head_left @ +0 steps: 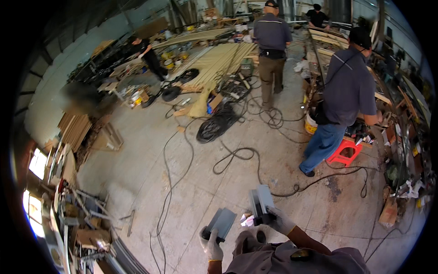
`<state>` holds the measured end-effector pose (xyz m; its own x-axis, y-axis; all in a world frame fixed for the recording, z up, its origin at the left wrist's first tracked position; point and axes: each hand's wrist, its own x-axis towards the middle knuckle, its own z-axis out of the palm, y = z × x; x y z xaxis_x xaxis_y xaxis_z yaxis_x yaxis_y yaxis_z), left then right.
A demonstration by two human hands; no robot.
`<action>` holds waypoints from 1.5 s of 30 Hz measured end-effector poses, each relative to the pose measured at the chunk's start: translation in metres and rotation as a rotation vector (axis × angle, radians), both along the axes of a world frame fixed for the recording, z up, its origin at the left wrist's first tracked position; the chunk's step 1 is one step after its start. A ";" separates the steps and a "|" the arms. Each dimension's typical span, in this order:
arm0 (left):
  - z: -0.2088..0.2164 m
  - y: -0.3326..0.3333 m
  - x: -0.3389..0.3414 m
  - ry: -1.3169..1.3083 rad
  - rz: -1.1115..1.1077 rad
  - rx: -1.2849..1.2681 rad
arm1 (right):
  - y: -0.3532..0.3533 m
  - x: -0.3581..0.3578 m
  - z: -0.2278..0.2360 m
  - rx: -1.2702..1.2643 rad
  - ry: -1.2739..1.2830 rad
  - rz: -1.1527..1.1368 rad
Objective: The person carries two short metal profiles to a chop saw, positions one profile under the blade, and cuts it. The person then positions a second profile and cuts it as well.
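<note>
Both my hands wear pale work gloves. In my left hand (211,244) is a short grey metal profile piece (221,223), its flat face turned up and my thumb laid over its near end. My right hand (279,222) grips a second grey profile piece (262,201), which shows a channel along its length and stands a little higher. The two pieces are apart, in front of my body. Below and between them, a small white and pink scrap (247,220) shows beside my shoe (261,236).
Black cables (237,160) snake over the concrete floor to a coil (218,124). A person in jeans (344,91) bends at the right bench near a red stool (345,152). Another person (272,41) stands farther off. Scrap metal and profiles (93,214) pile up at left.
</note>
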<state>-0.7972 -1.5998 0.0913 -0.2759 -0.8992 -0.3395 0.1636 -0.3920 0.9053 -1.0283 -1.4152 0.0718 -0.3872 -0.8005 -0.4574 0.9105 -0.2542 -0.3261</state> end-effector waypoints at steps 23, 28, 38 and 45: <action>0.030 -0.362 -0.763 0.120 -0.655 -0.097 | -0.227 -0.544 -0.056 0.400 0.036 -0.533; 0.021 -0.383 -0.892 0.083 -0.638 -0.148 | -0.265 -0.683 -0.051 0.440 0.055 -0.496; 0.038 -0.442 -1.162 -0.103 -0.618 -0.369 | -0.346 -1.022 -0.026 0.474 0.338 -0.355; 0.006 -0.528 -1.380 -0.219 -0.814 -0.610 | -0.411 -1.211 -0.052 0.548 0.267 -0.344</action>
